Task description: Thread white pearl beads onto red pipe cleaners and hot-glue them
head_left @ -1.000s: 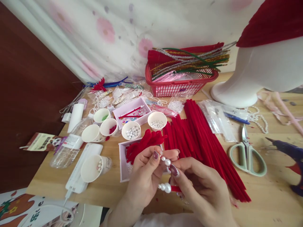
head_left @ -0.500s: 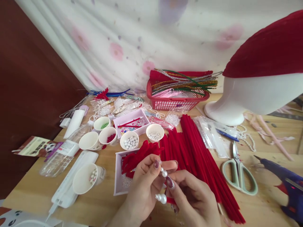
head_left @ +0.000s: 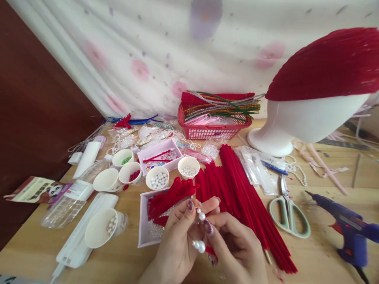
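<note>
My left hand (head_left: 177, 242) is closed, thumb and fingertips pinched at the upper end of a short row of white pearl beads (head_left: 201, 216). The row runs down to the right, where the thumb of my right hand (head_left: 239, 246) presses against its lower end. More pearl beads (head_left: 200, 246) stick out to the left beneath, at the end of a red fuzzy pipe cleaner (head_left: 209, 251) held in my right hand. Fingers cover where the pieces join. Just behind lies a lilac box (head_left: 143, 221) with looped red pipe cleaners (head_left: 171, 197).
Paper cups of beads (head_left: 159, 178) stand behind and to the left. Long red pipe cleaners (head_left: 245, 197) lie on the right, then scissors (head_left: 288, 213) and a blue glue gun (head_left: 346, 225). At the back are a red basket (head_left: 213, 132) and a white mannequin head (head_left: 314, 122) with a red covering.
The view has turned slightly right and up, so the surroundings sit further left. Both hands keep their pinch on the beads and pipe cleaner, with little visible movement.
</note>
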The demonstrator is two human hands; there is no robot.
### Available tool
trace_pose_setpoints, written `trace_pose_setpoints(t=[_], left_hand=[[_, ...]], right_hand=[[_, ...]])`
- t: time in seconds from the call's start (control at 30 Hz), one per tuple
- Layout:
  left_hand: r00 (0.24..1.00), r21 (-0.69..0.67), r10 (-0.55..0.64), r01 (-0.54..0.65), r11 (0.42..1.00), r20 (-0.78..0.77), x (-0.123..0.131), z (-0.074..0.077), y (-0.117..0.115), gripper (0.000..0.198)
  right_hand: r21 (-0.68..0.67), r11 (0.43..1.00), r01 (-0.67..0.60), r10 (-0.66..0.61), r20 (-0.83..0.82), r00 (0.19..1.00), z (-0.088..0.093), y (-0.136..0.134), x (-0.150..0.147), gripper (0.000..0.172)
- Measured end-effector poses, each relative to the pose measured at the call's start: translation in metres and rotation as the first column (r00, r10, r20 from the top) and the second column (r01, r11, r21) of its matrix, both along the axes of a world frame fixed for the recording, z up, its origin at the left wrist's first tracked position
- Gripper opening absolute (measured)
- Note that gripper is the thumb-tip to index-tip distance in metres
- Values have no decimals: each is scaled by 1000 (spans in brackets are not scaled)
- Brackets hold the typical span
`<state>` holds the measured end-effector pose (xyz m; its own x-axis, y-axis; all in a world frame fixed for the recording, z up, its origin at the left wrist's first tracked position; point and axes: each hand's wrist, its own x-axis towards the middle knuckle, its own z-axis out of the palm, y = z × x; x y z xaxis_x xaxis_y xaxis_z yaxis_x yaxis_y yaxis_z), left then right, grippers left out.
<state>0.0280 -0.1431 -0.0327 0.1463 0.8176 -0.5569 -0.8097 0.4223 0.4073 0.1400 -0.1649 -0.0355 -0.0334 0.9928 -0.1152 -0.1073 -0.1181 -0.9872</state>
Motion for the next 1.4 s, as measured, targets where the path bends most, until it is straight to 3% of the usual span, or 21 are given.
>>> trace_pose_setpoints(t=[0.23,0.4,0.63,0.73,0.87,1.03,1.4], left_hand=[[999,51,-23,24,998,-32,0,5,0,35],[995,102,-71,78,992,-74,-5,-2,-2,26],[992,135,-72,86,987,-103,-3,-2,-8,25],[993,124,-61,74,990,-100,-1,-1,-10,25],[993,197,-98,110,974,-71,-1,-4,-11,23],[992,260,-95,114,959,-84,-2,-8,-12,18],[998,181,-39,46,982,-44,5,-9,-13,21]], right_hand=[[54,999,7,-12,96,995,0,-3,5,24],[58,998,0,-7,108,994,0,-6,8,25],[-115,989,-93,82,-99,992,-3,-13,9,39],[-44,997,-67,66,-36,997,-4,-13,12,40],[102,980,-168,169,6,986,-4,-7,15,33],[114,980,-164,167,-15,986,-7,-5,15,30],[235,963,-132,95,163,982,-10,-6,17,21]])
